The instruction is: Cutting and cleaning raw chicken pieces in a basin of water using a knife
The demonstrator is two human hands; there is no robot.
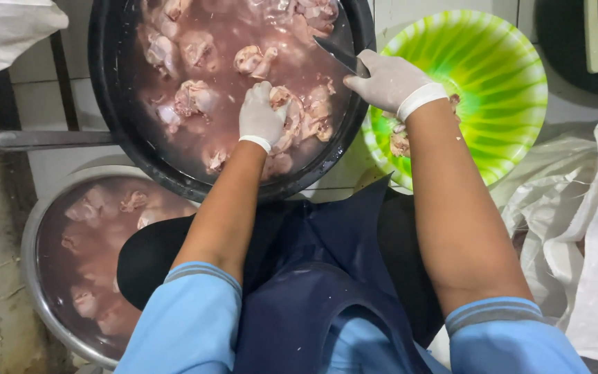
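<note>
Raw chicken pieces float in pinkish water inside a large black tub (115,104), and one chicken piece (292,118) at the near right of that tub lies directly under the left hand (261,116). That hand wears a white glove and reaches down into the water, fingers curled over the top of the piece; the palm covers it, so the meat shows only to the right of the glove and just beyond the fingertips. The fingers are bent close around the meat rather than spread, and the hand appears to have hold of it, though how firmly cannot be told from above.

Just to the right, the right hand (389,82), also gloved in white, is closed tight around the handle of a knife (340,55). The dark blade points up and to the left, over the tub's right rim and above the water, ending near a chicken piece further back. Blade and left hand are near each other but apart.

Behind the right wrist sits a green and white striped bowl (513,83) with a few bits of meat at its near edge. Lower left, a metal basin (32,277) holds more chicken in reddish water. White sacking (590,228) lies at the right.
</note>
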